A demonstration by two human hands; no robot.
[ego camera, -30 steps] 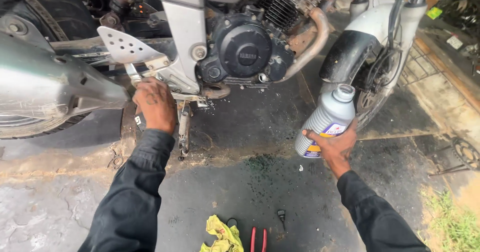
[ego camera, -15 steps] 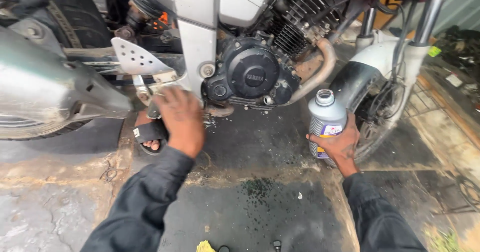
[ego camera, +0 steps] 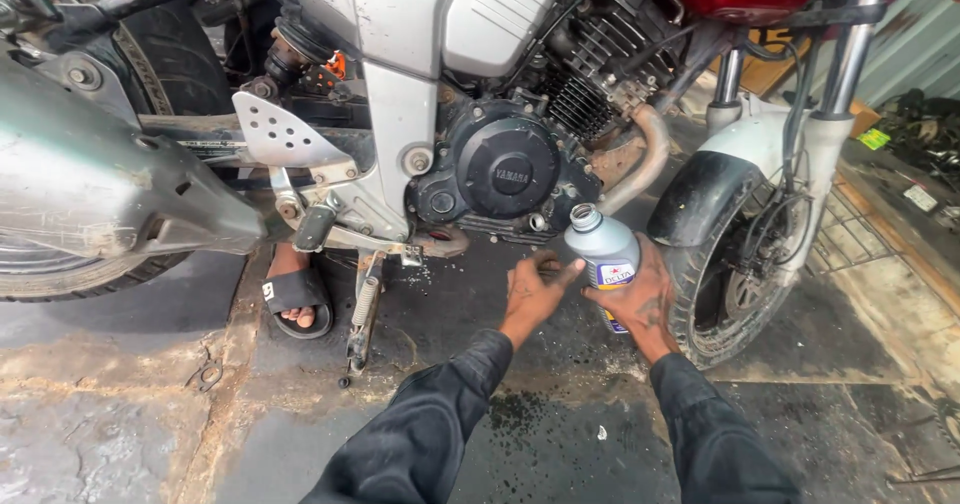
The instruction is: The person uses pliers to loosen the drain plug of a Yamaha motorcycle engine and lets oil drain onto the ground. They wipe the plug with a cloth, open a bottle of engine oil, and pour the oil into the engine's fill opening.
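My right hand [ego camera: 640, 304] grips a grey plastic oil bottle [ego camera: 603, 254] with its mouth uncapped, held upright just below the motorcycle's black engine cover [ego camera: 510, 172]. My left hand [ego camera: 533, 292] reaches across to the bottle with fingers spread, its fingertips at the bottle's left side; I cannot tell if they touch it. Both hands are grimy and both arms wear dark sleeves. The bottle stands close to the exhaust pipe bend [ego camera: 648, 159] and the front wheel [ego camera: 745, 264].
The motorcycle fills the upper view, with its silver muffler [ego camera: 100, 184] at left and side stand [ego camera: 362, 314] down. Another person's foot in a black sandal [ego camera: 295, 294] stands behind the footpeg. The floor is oil-stained concrete; metal clutter lies at far right.
My left hand left the footpeg area and swung right to the bottle. The right hand carried the bottle closer to the engine. The view moved nearer the bike.
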